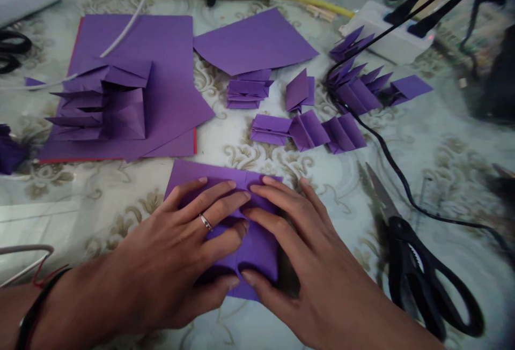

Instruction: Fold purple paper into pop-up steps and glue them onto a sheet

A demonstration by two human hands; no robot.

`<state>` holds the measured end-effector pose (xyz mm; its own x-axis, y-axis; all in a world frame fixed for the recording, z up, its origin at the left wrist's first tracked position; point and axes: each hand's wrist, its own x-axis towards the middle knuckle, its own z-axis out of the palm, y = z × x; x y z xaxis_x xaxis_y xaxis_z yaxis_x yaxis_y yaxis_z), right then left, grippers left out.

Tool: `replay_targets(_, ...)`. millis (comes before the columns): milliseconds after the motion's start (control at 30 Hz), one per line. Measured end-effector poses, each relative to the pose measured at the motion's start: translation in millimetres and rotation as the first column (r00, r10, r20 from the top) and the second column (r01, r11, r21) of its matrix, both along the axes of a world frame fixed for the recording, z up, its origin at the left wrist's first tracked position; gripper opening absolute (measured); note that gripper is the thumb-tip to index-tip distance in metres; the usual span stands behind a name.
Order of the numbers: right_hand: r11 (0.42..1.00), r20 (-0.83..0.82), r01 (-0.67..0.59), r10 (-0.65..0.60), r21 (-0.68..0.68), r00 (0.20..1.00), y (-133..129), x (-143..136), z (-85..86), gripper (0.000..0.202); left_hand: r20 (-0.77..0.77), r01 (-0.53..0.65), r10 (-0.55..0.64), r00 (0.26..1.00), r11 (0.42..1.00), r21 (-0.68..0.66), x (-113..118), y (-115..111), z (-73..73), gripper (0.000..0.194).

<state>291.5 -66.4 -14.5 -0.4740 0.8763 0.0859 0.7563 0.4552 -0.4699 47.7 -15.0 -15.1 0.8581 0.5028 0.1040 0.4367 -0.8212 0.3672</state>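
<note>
A purple sheet of paper [261, 251] lies in front of me, its side edges folded in toward a middle line. My left hand [205, 232], with a ring on one finger, rests on its left part with the fingers spread. From the right, my right hand [298, 232] presses on the paper, fingers apart and tips close to the centre. Both thumbs touch the lower part near the middle. The hands hide much of the sheet's surface.
Black-handled scissors [418, 269] lie at the right. Folded purple pieces [309, 130] stand behind the sheet. Purple sheets [161, 44] with more folded pieces [124, 111] are at the back left. A black cable [386, 151] runs from a white power strip [390, 31].
</note>
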Motion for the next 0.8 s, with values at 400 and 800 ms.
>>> replay_targets(400,0.999,-0.005,0.018,-0.017,0.034,1.000,-2.2,0.2,0.4,0.051,-0.041,-0.029,0.029,0.999,1.000,0.009,1.2,-2.4,1.4,0.043)
replay_targets(800,0.998,-0.028,0.028,-0.026,0.059,0.999,-2.1,1.2,-1.8,0.050,-0.023,-0.068,0.067,0.997,0.997,-0.031,-1.4,-6.7,-5.0,0.045)
